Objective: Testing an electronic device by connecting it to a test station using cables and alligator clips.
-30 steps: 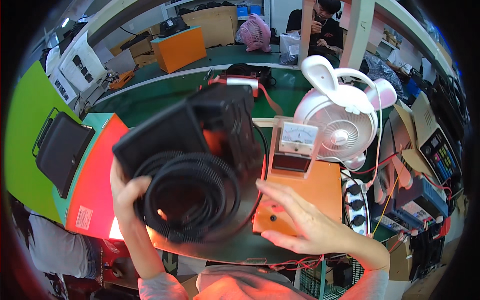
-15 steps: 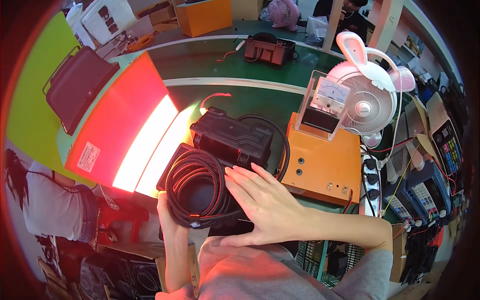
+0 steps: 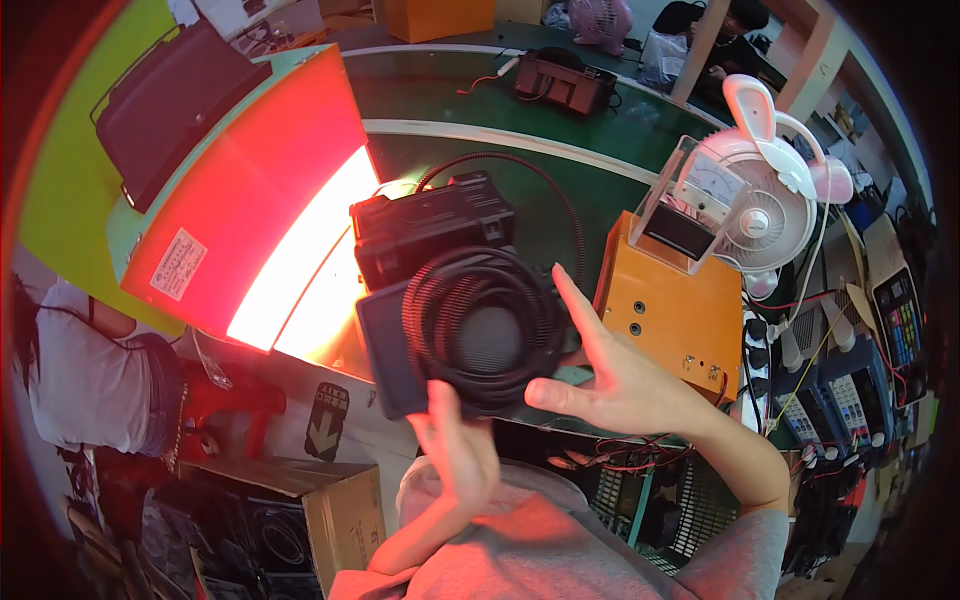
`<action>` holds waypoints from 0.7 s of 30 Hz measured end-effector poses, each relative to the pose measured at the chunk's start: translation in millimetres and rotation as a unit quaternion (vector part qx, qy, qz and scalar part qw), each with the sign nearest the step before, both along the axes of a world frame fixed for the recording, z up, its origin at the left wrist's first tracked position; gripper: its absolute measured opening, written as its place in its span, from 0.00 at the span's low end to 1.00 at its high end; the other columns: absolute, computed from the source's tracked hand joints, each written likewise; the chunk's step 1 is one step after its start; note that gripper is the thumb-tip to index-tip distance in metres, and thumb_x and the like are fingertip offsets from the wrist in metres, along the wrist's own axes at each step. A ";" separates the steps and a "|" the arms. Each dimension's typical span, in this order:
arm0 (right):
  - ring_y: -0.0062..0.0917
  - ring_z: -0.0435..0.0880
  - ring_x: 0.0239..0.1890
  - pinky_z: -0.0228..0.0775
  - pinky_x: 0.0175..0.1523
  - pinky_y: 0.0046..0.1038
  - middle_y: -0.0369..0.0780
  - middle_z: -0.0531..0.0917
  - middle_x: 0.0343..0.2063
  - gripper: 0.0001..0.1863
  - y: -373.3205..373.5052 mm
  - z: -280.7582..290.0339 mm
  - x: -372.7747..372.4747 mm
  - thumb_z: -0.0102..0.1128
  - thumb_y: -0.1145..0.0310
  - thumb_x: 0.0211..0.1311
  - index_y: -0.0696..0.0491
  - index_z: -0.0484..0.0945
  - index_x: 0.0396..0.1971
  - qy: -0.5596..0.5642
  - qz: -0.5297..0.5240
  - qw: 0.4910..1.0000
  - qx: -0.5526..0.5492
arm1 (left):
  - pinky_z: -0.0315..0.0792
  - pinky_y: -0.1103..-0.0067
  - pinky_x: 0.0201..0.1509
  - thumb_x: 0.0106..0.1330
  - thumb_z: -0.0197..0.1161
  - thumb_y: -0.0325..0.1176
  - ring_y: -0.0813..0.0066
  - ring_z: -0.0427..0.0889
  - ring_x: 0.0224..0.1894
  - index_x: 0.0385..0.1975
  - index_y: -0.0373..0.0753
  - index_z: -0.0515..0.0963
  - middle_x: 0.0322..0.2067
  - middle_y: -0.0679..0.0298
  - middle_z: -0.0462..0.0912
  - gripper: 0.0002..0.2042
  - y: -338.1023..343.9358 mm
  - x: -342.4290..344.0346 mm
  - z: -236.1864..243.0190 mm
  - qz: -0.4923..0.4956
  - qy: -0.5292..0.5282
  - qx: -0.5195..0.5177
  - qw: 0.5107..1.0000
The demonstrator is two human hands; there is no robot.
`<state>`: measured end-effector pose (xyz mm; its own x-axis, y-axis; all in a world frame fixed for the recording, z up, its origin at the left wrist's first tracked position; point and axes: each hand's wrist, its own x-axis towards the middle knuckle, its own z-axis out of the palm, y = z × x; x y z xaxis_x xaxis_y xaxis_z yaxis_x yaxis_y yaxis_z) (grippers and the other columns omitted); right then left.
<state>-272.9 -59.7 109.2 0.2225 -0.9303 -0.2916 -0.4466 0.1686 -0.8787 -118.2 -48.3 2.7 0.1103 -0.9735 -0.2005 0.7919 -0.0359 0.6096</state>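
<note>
A thick coil of black corrugated tubing (image 3: 428, 310) lies on a dark flat panel (image 3: 385, 350), slightly blurred. Just beyond them is a black hard case (image 3: 440, 225), from which a corrugated tube arcs to the right. My left hand (image 3: 460, 455) grips the near edge of the coil, its thumb up against the loops and some fingers hidden underneath. At the coil's right side my right hand (image 3: 620, 375) is open, thumb and fingers spread, with the fingertips close to the loops.
A glowing red lit box (image 3: 250, 200) stands at the left. On the right are an orange box (image 3: 670, 310), an analog meter (image 3: 715, 185) and a white rabbit-eared fan (image 3: 755, 220). Another dark case (image 3: 565, 80) sits farther back. A cardboard box (image 3: 345, 520) is at lower left.
The coil has turned and shifted right, away from the lit box. My left hand has moved from its left side to its near edge; my right hand has moved right, fingers spreading.
</note>
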 end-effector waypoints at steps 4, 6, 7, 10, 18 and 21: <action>0.36 0.56 0.65 0.49 0.66 0.30 0.56 0.57 0.61 0.56 -37.9 -13.3 -10.6 0.60 0.44 0.52 0.68 0.37 0.63 -0.016 -0.112 0.992 -0.051 | 0.45 0.53 0.67 0.65 0.49 0.52 0.64 0.39 0.69 0.67 0.49 0.37 0.68 0.63 0.36 0.37 40.1 -16.8 -12.8 -0.122 -0.020 -0.148 0.981; 0.34 0.60 0.63 0.53 0.64 0.29 0.52 0.61 0.60 0.51 -59.4 -8.6 -13.6 0.63 0.50 0.52 0.62 0.44 0.64 0.038 -0.077 0.993 -0.085 | 0.43 0.53 0.67 0.64 0.50 0.52 0.65 0.36 0.70 0.66 0.49 0.33 0.68 0.63 0.32 0.39 40.4 -16.6 -23.5 -0.177 -0.017 -0.208 0.962; 0.33 0.63 0.62 0.55 0.63 0.29 0.50 0.64 0.58 0.46 -73.2 -9.2 -16.9 0.63 0.55 0.51 0.59 0.49 0.64 0.075 -0.058 0.991 -0.095 | 0.42 0.53 0.67 0.64 0.50 0.51 0.66 0.32 0.70 0.66 0.49 0.29 0.68 0.62 0.28 0.41 39.7 -17.5 -28.3 -0.238 -0.015 -0.271 0.933; 0.28 0.70 0.54 0.60 0.59 0.27 0.43 0.71 0.53 0.32 -120.9 -18.9 -40.5 0.60 0.70 0.48 0.54 0.66 0.57 0.105 0.054 0.987 -0.105 | 0.40 0.56 0.68 0.62 0.55 0.46 0.66 0.28 0.70 0.65 0.46 0.23 0.67 0.61 0.24 0.46 25.2 -24.2 -32.4 -0.387 -0.080 -0.290 0.872; 0.18 0.72 0.48 0.61 0.56 0.21 0.36 0.78 0.46 0.29 -216.0 -18.4 -42.9 0.60 0.85 0.41 0.55 0.74 0.50 0.083 0.225 0.962 -0.131 | 0.51 0.66 0.65 0.57 0.59 0.37 0.71 0.61 0.59 0.60 0.32 0.57 0.54 0.59 0.67 0.32 -37.8 -60.4 26.9 -0.477 -0.102 -0.128 0.864; 0.20 0.72 0.48 0.64 0.53 0.23 0.37 0.77 0.46 0.28 -227.8 -13.6 -31.3 0.62 0.83 0.41 0.55 0.75 0.49 0.170 0.200 0.959 -0.106 | 0.54 0.71 0.59 0.56 0.57 0.39 0.72 0.65 0.53 0.53 0.38 0.66 0.48 0.65 0.71 0.24 -49.3 -59.9 30.8 -0.459 -0.033 -0.007 0.888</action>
